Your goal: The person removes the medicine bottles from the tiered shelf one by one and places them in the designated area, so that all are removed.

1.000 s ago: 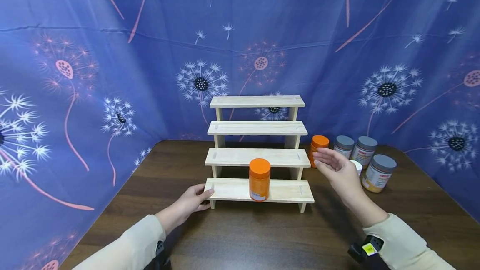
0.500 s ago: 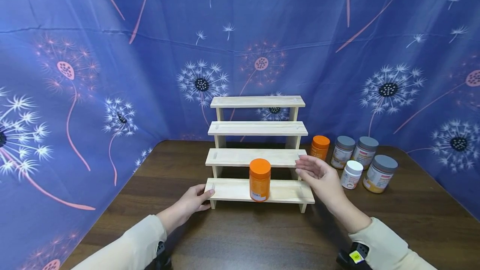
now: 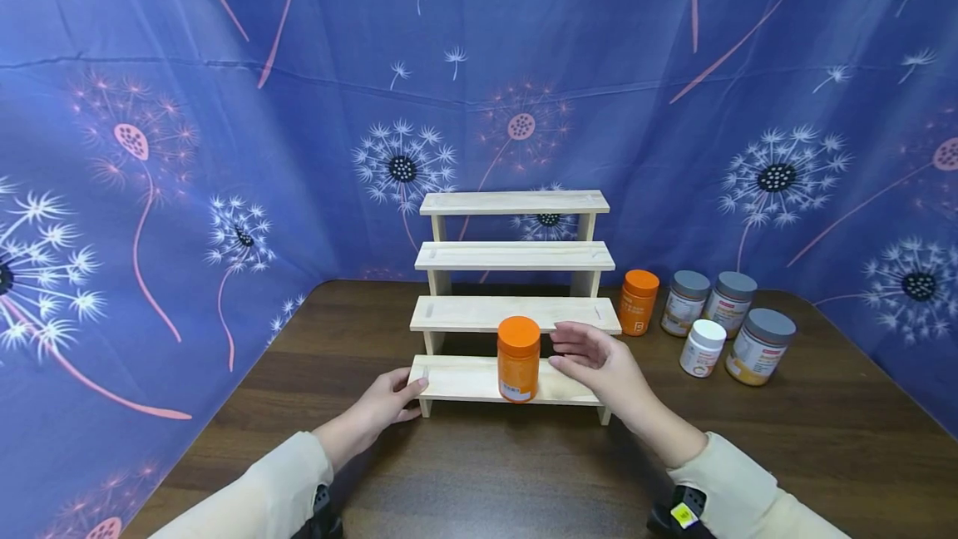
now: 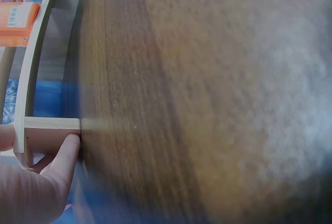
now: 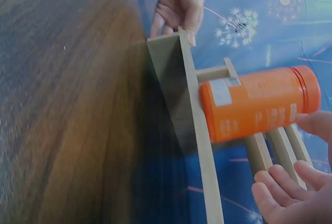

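A pale wooden tiered display stand [image 3: 456, 378] stands on the table. My left hand [image 3: 378, 403] grips the left end of its lowest step, thumb on top and fingers at the side support [image 4: 52, 133]. An orange jar [image 3: 518, 368] with an orange lid stands upright on that step, near the middle. My right hand [image 3: 599, 363] is just to the right of the jar, thumb and fingers spread apart. In the right wrist view the thumb [image 5: 314, 123] is close to the jar's side near its lid, while the other fingers [image 5: 280, 187] are apart from it.
On the table [image 3: 464, 481] right of the stand are another orange jar [image 3: 638, 306], a small white bottle [image 3: 701, 349] and several grey-lidded jars [image 3: 758, 348]. A blue dandelion-print cloth [image 3: 299, 148] hangs behind the table.
My right hand has moved left, from in front of the jars at the right to beside the orange jar on the stand. The left hand keeps its grip on the step.
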A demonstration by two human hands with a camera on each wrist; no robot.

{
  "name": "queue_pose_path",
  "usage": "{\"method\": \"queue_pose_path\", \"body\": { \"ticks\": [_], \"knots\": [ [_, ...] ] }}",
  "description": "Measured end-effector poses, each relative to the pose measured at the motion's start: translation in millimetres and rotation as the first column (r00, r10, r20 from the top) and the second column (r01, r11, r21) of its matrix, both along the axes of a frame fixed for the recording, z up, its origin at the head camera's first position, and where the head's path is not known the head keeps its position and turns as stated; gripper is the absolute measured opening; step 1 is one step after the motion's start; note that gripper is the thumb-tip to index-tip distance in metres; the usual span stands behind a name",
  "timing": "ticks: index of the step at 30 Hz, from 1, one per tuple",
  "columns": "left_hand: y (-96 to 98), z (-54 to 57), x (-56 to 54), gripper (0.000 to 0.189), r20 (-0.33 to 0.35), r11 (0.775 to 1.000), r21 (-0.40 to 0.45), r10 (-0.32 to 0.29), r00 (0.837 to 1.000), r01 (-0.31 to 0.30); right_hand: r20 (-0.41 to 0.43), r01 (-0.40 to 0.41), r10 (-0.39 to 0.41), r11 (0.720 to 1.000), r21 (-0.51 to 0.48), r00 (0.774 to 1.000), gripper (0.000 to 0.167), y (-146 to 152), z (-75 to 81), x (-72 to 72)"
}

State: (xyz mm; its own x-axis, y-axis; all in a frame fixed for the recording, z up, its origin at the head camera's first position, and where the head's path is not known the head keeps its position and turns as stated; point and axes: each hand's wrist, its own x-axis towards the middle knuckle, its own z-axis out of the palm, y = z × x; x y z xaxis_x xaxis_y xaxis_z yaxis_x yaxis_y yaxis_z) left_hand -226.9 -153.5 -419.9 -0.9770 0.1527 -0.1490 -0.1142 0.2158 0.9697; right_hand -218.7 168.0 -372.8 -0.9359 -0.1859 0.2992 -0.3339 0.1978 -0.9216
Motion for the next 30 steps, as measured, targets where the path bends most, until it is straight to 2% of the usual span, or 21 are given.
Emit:
{"method": "queue_pose_path", "body": {
  "ticks": [4,9,14,21,30],
  "knots": [
    [-0.6,0.6,0.6,0.045,-0.005,1.0,-0.001,-0.005,1.0,0.005,0.021,-0.087,0.086,0.995,0.041,0.996,0.055,-11,-4.9,-0.8],
    [-0.5,0.5,1.2,0.046,-0.006,1.0,-0.001,0.001,1.0,-0.001,0.039,-0.148,0.146,0.987,0.064,0.989,0.062,-24,-9.0,-1.6],
    [-0.3,0.3,1.2,0.046,-0.01,1.0,0.006,-0.002,1.0,0.002,0.039,-0.158,0.156,0.986,0.055,0.987,0.063,-33,-13.4,-2.8],
    [-0.2,0.4,2.4,0.046,-0.014,1.0,0.002,0.004,1.0,-0.003,0.007,-0.144,0.144,0.984,0.106,0.99,0.06,-35,-20.3,-5.3],
    [1.3,0.2,1.1,0.046,-0.011,1.0,0.011,0.006,1.0,-0.006,-0.011,-0.134,0.138,0.973,0.187,0.99,0.059,-30,-16.0,-5.9]
  ]
}}
